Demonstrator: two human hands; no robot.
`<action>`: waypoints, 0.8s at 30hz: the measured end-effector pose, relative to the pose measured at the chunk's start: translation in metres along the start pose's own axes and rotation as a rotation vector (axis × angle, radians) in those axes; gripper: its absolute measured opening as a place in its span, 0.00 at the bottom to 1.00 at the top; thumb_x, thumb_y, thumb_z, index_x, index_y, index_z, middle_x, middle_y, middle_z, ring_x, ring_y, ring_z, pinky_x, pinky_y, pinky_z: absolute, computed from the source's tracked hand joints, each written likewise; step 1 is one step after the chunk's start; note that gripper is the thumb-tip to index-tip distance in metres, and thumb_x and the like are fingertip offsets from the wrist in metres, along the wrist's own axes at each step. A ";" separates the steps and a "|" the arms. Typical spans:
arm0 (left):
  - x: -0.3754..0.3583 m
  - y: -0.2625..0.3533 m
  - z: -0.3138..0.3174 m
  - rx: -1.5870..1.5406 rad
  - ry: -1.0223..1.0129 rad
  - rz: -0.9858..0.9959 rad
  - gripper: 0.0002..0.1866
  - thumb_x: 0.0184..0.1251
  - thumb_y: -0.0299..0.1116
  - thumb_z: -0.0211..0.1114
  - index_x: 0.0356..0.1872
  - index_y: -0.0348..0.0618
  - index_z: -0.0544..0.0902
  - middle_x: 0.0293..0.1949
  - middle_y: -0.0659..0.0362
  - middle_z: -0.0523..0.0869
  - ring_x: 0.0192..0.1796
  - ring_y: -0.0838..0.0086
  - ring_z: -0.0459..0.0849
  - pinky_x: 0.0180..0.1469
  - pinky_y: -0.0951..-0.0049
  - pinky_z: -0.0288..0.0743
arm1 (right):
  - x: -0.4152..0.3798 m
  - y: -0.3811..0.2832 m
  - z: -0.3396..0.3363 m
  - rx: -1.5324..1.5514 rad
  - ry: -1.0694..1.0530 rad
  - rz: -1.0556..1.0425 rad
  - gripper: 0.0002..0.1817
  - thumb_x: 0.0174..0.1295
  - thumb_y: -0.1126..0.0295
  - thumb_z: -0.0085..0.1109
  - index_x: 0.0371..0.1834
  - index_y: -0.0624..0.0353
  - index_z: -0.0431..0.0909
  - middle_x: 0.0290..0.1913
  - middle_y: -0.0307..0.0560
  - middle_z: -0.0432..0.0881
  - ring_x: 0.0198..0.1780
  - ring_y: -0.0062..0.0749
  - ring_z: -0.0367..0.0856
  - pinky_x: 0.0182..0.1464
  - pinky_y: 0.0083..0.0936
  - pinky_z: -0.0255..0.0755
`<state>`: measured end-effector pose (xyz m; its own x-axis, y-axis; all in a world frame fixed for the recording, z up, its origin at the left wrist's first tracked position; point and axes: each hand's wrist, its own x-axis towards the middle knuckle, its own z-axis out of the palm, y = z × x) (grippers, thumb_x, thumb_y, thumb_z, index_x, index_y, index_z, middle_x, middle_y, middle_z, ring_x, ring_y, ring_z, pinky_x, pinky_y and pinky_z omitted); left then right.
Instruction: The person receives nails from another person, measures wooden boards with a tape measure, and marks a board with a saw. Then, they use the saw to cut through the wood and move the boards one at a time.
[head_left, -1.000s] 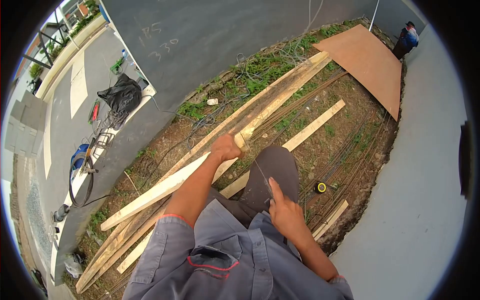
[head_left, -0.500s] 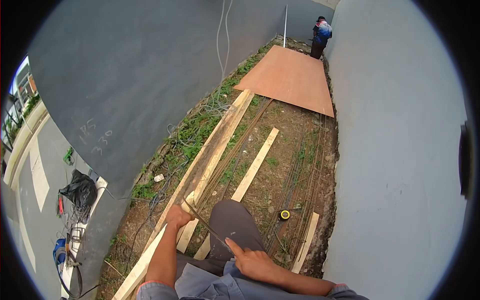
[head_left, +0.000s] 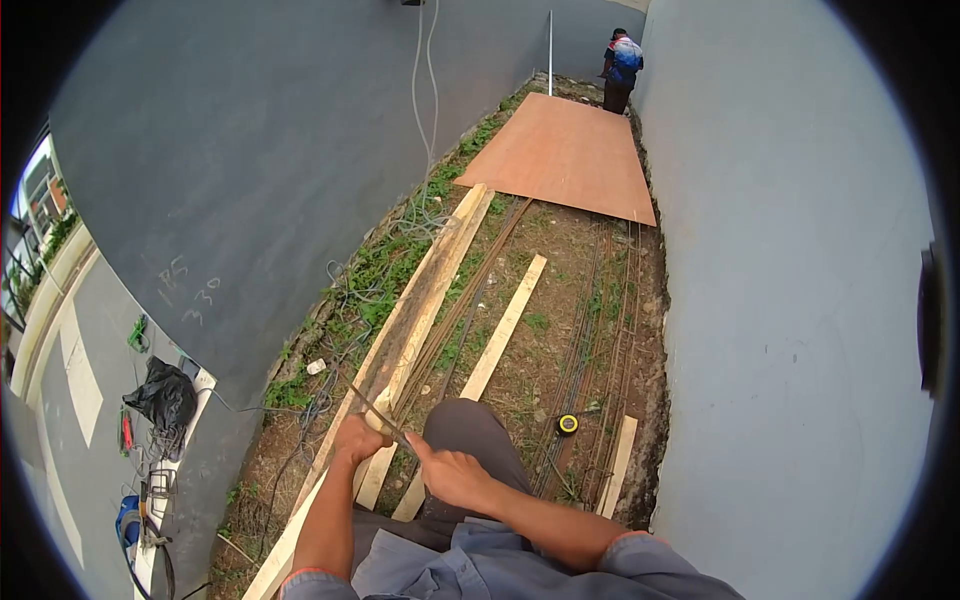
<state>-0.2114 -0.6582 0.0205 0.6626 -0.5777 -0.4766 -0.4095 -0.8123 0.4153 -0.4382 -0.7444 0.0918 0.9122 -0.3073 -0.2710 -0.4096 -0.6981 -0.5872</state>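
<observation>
My right hand (head_left: 455, 478) is closed around the near end of a handsaw (head_left: 373, 406), its index finger stretched along the tool. The thin dark blade, seen nearly edge-on, lies slantwise across a long pale timber (head_left: 422, 335). Just on the near side of the blade, my left hand (head_left: 360, 438) is wrapped over the timber. That timber runs away from me beside another long board. My bent knee (head_left: 470, 430) is right of the hands. The saw's handle is mostly hidden by my right hand.
A plywood sheet (head_left: 560, 150) lies ahead, with a person (head_left: 622, 70) beyond it. Steel rods (head_left: 590, 340), a loose plank (head_left: 505, 325) and a tape measure (head_left: 567, 425) lie on the ground. Grey walls (head_left: 780, 300) stand both sides. A black bag (head_left: 165, 392) is at left.
My right hand has pushed the saw forward and left, close to my left hand, and more blade now sticks out past the timber. The left hand stays on the timber. My view has shifted slightly.
</observation>
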 end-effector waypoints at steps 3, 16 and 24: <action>-0.010 0.003 0.010 -0.003 0.069 0.017 0.35 0.35 0.48 0.81 0.43 0.30 0.87 0.42 0.39 0.90 0.46 0.52 0.90 0.50 0.57 0.83 | 0.013 0.003 0.011 -0.014 0.051 -0.045 0.38 0.69 0.70 0.48 0.83 0.56 0.50 0.40 0.77 0.84 0.44 0.68 0.87 0.48 0.58 0.80; -0.008 0.008 0.003 -0.009 0.012 -0.053 0.34 0.39 0.48 0.83 0.43 0.29 0.87 0.43 0.42 0.90 0.46 0.53 0.90 0.47 0.58 0.84 | -0.022 0.002 -0.003 -0.021 0.014 -0.003 0.36 0.69 0.69 0.47 0.81 0.59 0.53 0.41 0.72 0.86 0.45 0.67 0.87 0.49 0.60 0.78; -0.011 0.013 0.001 0.024 0.062 -0.016 0.33 0.39 0.48 0.82 0.43 0.29 0.88 0.44 0.41 0.90 0.48 0.52 0.90 0.50 0.57 0.84 | -0.005 -0.004 -0.006 0.040 -0.022 0.055 0.35 0.68 0.69 0.49 0.80 0.60 0.55 0.41 0.75 0.85 0.45 0.68 0.87 0.49 0.60 0.78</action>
<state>-0.2244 -0.6624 0.0307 0.7066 -0.5593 -0.4334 -0.4130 -0.8234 0.3892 -0.4408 -0.7437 0.1002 0.8881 -0.3299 -0.3202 -0.4596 -0.6542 -0.6007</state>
